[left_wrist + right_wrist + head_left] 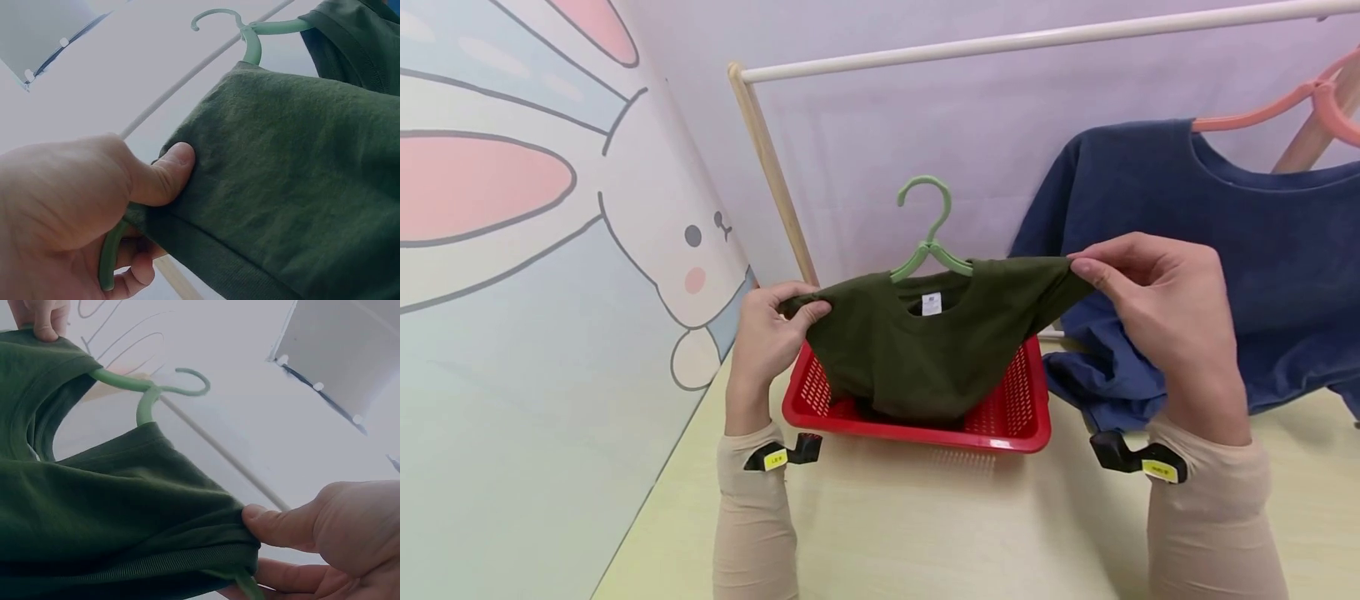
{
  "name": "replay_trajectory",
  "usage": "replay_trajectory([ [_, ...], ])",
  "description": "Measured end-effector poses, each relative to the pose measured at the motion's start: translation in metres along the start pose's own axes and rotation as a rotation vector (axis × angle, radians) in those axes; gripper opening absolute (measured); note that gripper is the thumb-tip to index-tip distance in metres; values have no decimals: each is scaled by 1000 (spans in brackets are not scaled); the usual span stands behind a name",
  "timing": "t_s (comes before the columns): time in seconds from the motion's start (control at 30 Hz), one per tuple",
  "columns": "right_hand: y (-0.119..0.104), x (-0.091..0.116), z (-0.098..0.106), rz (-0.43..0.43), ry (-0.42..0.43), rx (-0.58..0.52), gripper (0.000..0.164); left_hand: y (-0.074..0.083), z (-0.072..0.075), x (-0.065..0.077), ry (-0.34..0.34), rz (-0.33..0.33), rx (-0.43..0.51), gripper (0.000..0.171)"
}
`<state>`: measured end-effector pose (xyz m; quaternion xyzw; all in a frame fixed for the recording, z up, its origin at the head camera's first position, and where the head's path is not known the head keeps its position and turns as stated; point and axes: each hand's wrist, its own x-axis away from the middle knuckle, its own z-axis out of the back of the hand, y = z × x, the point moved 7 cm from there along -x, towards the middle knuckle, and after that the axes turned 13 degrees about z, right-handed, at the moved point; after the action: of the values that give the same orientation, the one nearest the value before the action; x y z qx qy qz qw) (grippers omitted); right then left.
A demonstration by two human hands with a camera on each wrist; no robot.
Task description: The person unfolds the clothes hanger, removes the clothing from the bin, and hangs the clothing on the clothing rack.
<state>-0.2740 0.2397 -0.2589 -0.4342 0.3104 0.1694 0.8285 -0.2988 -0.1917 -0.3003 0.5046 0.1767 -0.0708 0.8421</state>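
A dark green T-shirt (pixel 917 358) hangs on a light green hanger (pixel 948 204), whose hook stands up out of the neckline. My left hand (pixel 766 337) pinches the shirt at its left sleeve, thumb on top of the cloth. In the left wrist view, a hanger tip (pixel 110 261) pokes out of the sleeve by the fingers. On the other side my right hand (pixel 1176 312) pinches the opposite sleeve, stretching the shoulder sideways. Another hanger tip (pixel 249 585) shows beside those fingers in the right wrist view. A white label (pixel 931 303) sits inside the collar.
Below and behind the shirt a red plastic basket (pixel 917 436) stands on the pale wooden table (pixel 940 533). A white rail (pixel 1000 41) on wooden posts crosses the back. To the right hangs a navy T-shirt (pixel 1150 200) on a pink hanger (pixel 1255 122). A rabbit-painted wall (pixel 512 400) borders the left.
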Motion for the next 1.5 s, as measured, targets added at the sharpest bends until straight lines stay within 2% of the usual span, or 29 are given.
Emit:
replay_trajectory([
  [0.13, 3, -1, 6, 7, 13, 3, 21, -1, 6, 1, 19, -10, 30, 7],
  [0.23, 6, -2, 9, 17, -11, 15, 20, -1, 9, 2, 32, -10, 39, 7],
  [0.47, 16, -1, 15, 29, -130, 75, 31, 0, 12, 2, 51, -11, 55, 7],
  [0.67, 14, -3, 8, 111, -220, 58, 37, 5, 9, 3, 42, -40, 42, 6],
  [0.77, 13, -3, 0, 143, -286, 73, 33, 7, 6, 3, 32, -55, 41, 6],
  [0.9, 12, -2, -9, 164, -335, 99, 16, 10, 3, 4, 22, -64, 44, 6],
  [1.03, 12, -3, -10, 145, -296, 110, 5, 12, 1, 5, 17, -67, 27, 6],
  [1.13, 14, -3, -7, 92, -246, 110, 3, 12, 0, 5, 10, -57, 34, 9],
  [1.3, 16, -1, 1, 36, -186, 124, 3, 10, 2, 5, 6, -39, 111, 16],
  [1.5, 19, -1, 10, 16, -128, 127, 4, 8, 7, 4, 33, -45, 162, 19],
])
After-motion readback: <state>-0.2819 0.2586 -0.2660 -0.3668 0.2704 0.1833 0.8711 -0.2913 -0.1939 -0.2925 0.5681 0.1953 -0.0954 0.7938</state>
